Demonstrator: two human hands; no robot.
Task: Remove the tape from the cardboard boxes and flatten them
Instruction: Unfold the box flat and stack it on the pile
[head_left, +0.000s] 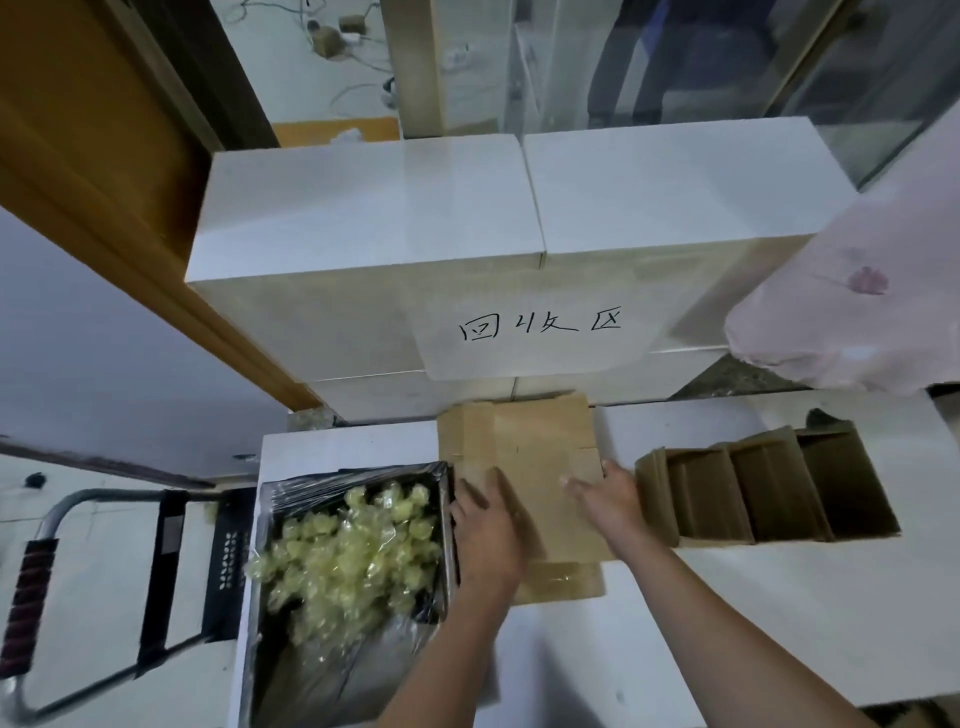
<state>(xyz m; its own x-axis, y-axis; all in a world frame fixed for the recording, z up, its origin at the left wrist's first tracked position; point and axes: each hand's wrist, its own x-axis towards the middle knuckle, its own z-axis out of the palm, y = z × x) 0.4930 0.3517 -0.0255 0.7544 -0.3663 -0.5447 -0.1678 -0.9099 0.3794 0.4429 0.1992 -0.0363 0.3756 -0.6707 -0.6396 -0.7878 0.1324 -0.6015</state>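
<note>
Two hands flat on one flattened box (535, 467), mid counter (727, 623). Left hand (485, 530) palm down on its left edge, fingers spread, gripping nothing. Right hand (608, 499) at its right edge, fingers loosely open, blurred.

Risks: box could spring back up if pressure is uneven; tape strip near its front edge looks unpeeled and may tear off facing; left wrist close to tape bin (353, 551), could nudge it.

Box: brown, creased, lying flat. Unflattened boxes (769, 488) stand just right.

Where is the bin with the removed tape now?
In the head view, the bin of crumpled tape sits lower left, directly left of the flattened box.
</note>
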